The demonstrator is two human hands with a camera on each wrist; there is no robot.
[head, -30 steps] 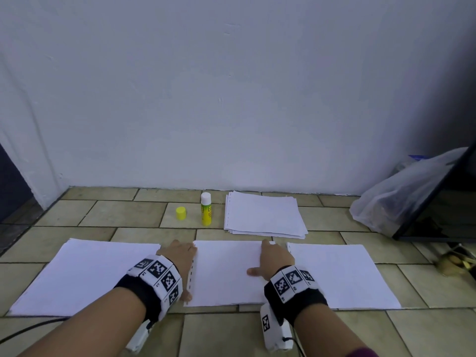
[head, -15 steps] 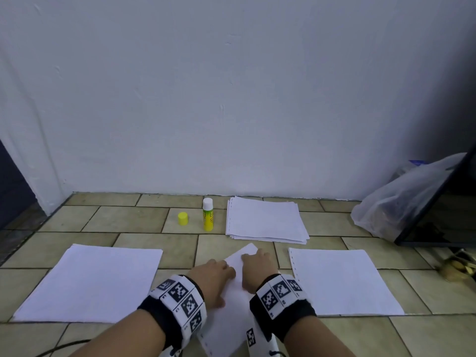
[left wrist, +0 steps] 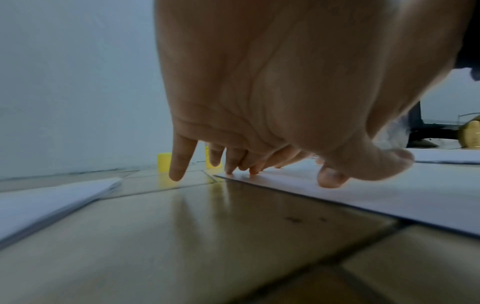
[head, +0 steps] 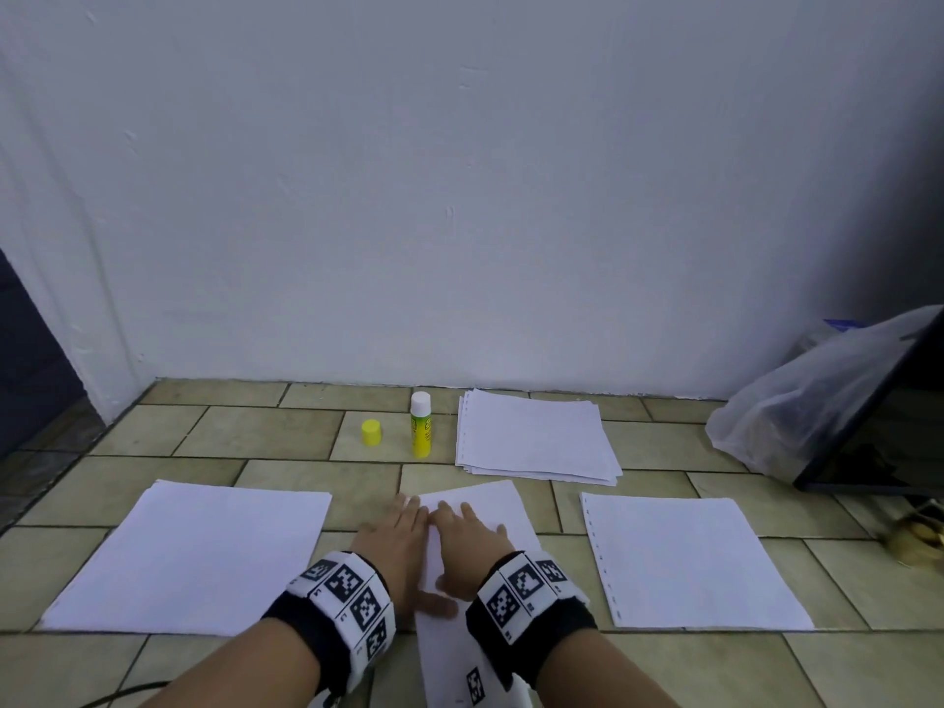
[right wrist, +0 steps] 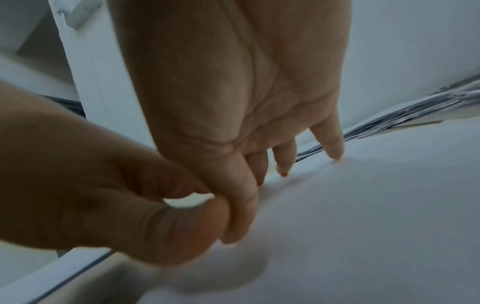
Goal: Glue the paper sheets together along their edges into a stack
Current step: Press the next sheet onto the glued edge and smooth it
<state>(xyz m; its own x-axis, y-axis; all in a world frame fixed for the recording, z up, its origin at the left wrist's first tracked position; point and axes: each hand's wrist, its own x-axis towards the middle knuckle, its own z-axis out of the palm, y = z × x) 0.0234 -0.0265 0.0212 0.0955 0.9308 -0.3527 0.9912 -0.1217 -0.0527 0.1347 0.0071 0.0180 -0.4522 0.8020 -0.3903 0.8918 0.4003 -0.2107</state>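
Middle sheet (head: 475, 508): thin, limp, slides on floor tile; both hands, left hand (head: 396, 544) and right hand (head: 467, 546), flat-fingered, pressing it; lift by the 12 o'clock edge.

Middle sheet (head: 475, 508): white, flat on the floor, turned lengthwise, under both palms. Left sheet (head: 194, 554) and right sheet (head: 684, 559): white, flat, either side, apart from it. Loose paper stack (head: 534, 435) near the wall edge. Glue stick (head: 421, 425) upright, uncapped, just left of stack; yellow cap (head: 371, 432) beside it.
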